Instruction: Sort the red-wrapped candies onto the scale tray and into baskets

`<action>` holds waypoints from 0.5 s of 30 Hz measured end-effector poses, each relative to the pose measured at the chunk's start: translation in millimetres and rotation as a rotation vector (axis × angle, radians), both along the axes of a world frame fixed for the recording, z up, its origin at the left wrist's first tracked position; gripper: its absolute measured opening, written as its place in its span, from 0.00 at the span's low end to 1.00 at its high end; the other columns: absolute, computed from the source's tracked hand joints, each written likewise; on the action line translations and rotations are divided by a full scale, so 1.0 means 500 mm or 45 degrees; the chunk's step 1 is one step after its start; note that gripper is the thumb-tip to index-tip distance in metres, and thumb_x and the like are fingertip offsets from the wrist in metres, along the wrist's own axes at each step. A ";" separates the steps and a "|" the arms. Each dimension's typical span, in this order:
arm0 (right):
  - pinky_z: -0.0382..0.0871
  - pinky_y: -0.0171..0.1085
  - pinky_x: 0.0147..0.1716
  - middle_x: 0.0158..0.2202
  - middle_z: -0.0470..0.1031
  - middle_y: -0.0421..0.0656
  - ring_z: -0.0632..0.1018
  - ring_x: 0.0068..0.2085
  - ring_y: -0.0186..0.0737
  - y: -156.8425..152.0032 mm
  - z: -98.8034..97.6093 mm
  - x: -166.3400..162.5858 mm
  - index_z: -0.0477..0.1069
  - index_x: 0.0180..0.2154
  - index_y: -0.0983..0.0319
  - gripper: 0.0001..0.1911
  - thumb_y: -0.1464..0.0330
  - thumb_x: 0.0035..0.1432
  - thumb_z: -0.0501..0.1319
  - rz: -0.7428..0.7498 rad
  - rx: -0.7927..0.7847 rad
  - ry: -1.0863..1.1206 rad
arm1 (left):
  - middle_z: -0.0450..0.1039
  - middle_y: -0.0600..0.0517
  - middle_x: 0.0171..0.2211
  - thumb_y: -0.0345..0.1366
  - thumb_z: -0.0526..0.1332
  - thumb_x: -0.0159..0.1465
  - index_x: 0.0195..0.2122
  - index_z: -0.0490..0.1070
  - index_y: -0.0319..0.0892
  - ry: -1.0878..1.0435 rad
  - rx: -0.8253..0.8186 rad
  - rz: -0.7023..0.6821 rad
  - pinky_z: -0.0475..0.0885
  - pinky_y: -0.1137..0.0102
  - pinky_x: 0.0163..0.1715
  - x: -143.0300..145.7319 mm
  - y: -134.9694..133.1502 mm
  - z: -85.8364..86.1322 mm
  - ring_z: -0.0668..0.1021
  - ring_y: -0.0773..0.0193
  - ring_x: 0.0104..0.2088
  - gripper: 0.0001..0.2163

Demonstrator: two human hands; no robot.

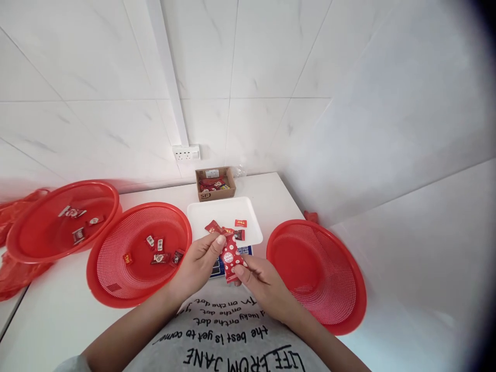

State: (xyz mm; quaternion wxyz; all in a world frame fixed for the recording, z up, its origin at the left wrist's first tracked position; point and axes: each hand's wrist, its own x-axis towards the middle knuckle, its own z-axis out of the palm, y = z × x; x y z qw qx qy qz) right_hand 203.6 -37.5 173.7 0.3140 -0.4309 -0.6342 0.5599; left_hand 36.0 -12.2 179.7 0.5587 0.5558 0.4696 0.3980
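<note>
Between my two hands is a small red candy packet [229,257] with white dots and a round white emblem. My left hand [205,257] pinches its upper end between thumb and fingers. The lower right edge is gripped by my right hand [260,283]. Behind the packet, a white scale tray [201,211] carries several wrapped candies, among them a small red one [241,223] and a dark red one [239,235]. Part of the scale's blue keypad [245,250] shows beneath the tray, partly hidden by the packet and hands.
A red mesh basket [95,274] with several candies stands left, and another red basket [15,243] with a few candies is farther left. A third basket [358,289] sits right. A cardboard box [217,195] of red packets is near the wall socket [186,153].
</note>
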 end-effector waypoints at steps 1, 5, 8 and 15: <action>0.59 0.33 0.28 0.25 0.64 0.38 0.66 0.28 0.33 -0.006 0.013 -0.004 0.63 0.26 0.61 0.20 0.55 0.64 0.50 0.004 0.051 -0.008 | 0.57 0.58 0.20 0.51 0.52 0.64 0.22 0.58 0.42 0.010 0.049 -0.003 0.60 0.74 0.23 -0.005 -0.005 0.011 0.60 0.70 0.23 0.20; 0.57 0.32 0.26 0.24 0.61 0.37 0.63 0.26 0.32 -0.023 0.058 -0.021 0.62 0.25 0.61 0.19 0.58 0.65 0.49 0.045 0.245 -0.009 | 0.54 0.58 0.19 0.49 0.52 0.65 0.20 0.58 0.41 0.037 0.213 -0.010 0.56 0.74 0.20 -0.030 -0.022 0.050 0.58 0.71 0.21 0.20; 0.56 0.33 0.26 0.23 0.59 0.36 0.61 0.25 0.31 -0.031 0.079 -0.036 0.63 0.24 0.61 0.19 0.58 0.65 0.49 0.071 0.312 0.049 | 0.59 0.57 0.20 0.47 0.53 0.65 0.21 0.63 0.40 -0.010 0.203 -0.058 0.59 0.74 0.22 -0.052 -0.030 0.065 0.61 0.70 0.22 0.19; 0.55 0.33 0.24 0.23 0.59 0.37 0.61 0.25 0.31 -0.054 0.088 -0.063 0.61 0.24 0.60 0.19 0.58 0.65 0.50 0.016 0.330 0.104 | 0.71 0.51 0.27 0.49 0.56 0.64 0.33 0.73 0.40 -0.259 0.097 -0.315 0.70 0.70 0.32 -0.085 -0.044 0.064 0.73 0.64 0.30 0.17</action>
